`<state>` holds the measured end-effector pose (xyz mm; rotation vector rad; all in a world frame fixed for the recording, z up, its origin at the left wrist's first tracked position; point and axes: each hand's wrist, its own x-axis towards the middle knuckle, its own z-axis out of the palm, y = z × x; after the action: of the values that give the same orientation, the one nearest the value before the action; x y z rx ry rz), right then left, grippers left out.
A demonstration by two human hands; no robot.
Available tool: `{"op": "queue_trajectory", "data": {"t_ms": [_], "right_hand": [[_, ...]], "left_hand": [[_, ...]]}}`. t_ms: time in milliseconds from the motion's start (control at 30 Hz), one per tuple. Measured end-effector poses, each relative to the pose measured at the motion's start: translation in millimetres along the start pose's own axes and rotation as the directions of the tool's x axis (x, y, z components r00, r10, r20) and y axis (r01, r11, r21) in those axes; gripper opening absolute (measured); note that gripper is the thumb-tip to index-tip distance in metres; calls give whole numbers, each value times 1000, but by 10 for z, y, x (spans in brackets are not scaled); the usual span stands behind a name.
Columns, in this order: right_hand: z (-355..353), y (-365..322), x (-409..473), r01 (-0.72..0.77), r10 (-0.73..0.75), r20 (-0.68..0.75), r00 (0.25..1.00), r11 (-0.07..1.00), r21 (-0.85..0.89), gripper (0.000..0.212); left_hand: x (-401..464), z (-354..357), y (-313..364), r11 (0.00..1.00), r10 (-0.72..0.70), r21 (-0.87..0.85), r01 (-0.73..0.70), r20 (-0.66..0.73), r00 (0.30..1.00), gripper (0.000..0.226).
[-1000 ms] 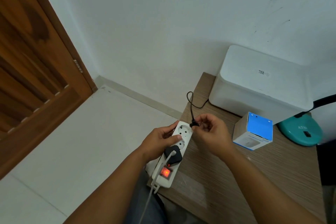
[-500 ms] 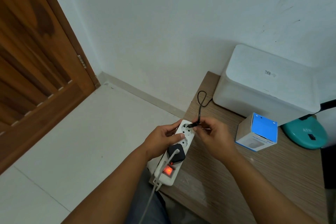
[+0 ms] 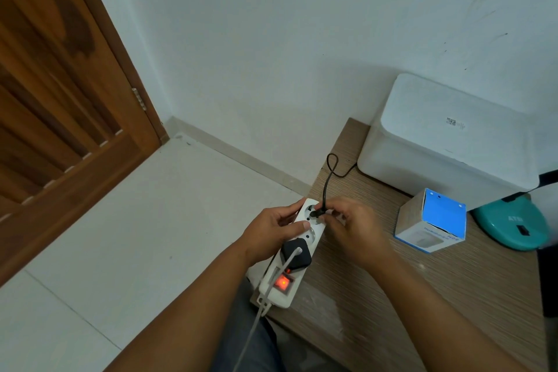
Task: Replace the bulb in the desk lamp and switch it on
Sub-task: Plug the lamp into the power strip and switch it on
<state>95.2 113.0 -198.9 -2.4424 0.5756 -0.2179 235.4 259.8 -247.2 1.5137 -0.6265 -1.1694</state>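
My left hand (image 3: 273, 231) grips the far end of a white power strip (image 3: 297, 254) at the left edge of the wooden table (image 3: 392, 296). Its red switch (image 3: 283, 282) glows and a black adapter (image 3: 297, 252) sits in one socket. My right hand (image 3: 353, 225) pinches a small black plug (image 3: 317, 213) over the strip's farthest socket. The plug's black cord (image 3: 327, 178) loops back across the table. The teal lamp base (image 3: 513, 225) stands at the right edge; its bulb is out of view. A blue-and-white bulb box (image 3: 431, 220) stands beside it.
A large white box (image 3: 453, 142) stands against the wall at the back of the table. A white cable (image 3: 256, 320) hangs from the strip over the table edge toward my lap. A wooden door (image 3: 60, 115) and tiled floor lie to the left.
My right hand has brought the black plug down from just beside the strip onto its farthest socket. The left hand keeps its hold on the strip.
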Motion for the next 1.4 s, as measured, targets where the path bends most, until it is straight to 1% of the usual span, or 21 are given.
{"op": "queue_trajectory", "data": {"t_ms": [133,300,467,667,833,967,1100,1300,1400], "right_hand": [[-37,-32,32,44,-41,42,998,997,-70,16],[-52,-54,41,77,-72,54,996,993,-92,16],[-50,-49,64,69,-63,60,996,993,-96,15],[-34,-38,81,78,-68,76,995,986,-147,14],[21,-37,27,60,-52,50,997,983,-171,17],[8,-46,16,20,-15,34,999,992,-126,22],[23,-35,28,5,-1,29,1000,993,-116,19],[73,-48,107,-96,100,33,994,991,-98,21],[53,-61,118,-108,114,58,992,989,-103,23]], "left_hand": [[15,0,-15,1000,4,13,-4,5,1000,53],[25,-8,-29,1000,10,20,-10,9,1000,54],[36,-2,-35,1000,10,13,-10,10,1000,52],[34,-4,-33,1000,9,20,-9,11,1000,52],[28,-3,-39,1000,4,25,-4,12,1000,52],[30,-4,-47,999,-6,44,5,9,1000,52],[30,0,-41,998,-11,57,11,3,1000,51],[22,4,-18,997,-23,69,24,-9,1000,53],[-5,8,43,996,-34,86,35,-14,999,52]]}}
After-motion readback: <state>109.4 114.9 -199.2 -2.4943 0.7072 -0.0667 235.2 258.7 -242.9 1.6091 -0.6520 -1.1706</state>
